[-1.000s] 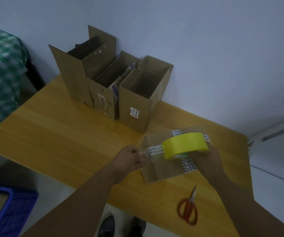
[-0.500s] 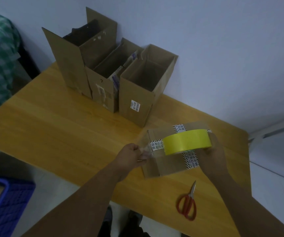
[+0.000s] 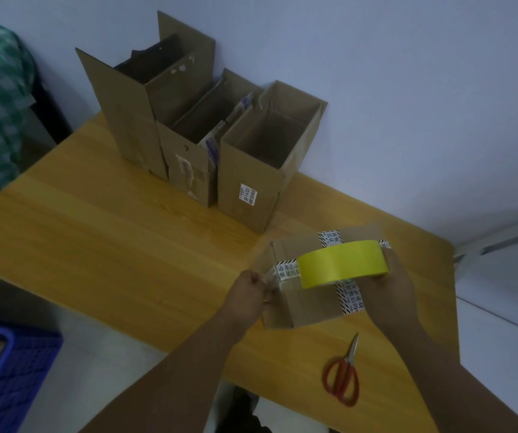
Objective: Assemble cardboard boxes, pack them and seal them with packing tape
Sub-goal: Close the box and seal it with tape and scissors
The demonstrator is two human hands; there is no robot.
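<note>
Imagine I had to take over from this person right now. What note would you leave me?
Left hand: pinches the pulled-out tape end at the left edge of the small box.
Right hand: holds the yellow tape roll just above that box.
Scissors lie on the table, near right. Three open boxes stand at the back by the wall.
Done: the small box is closed, with printed tape strips crossing its top.
Left: probably press this strip down, cut it, then pack and seal the open boxes.
</note>
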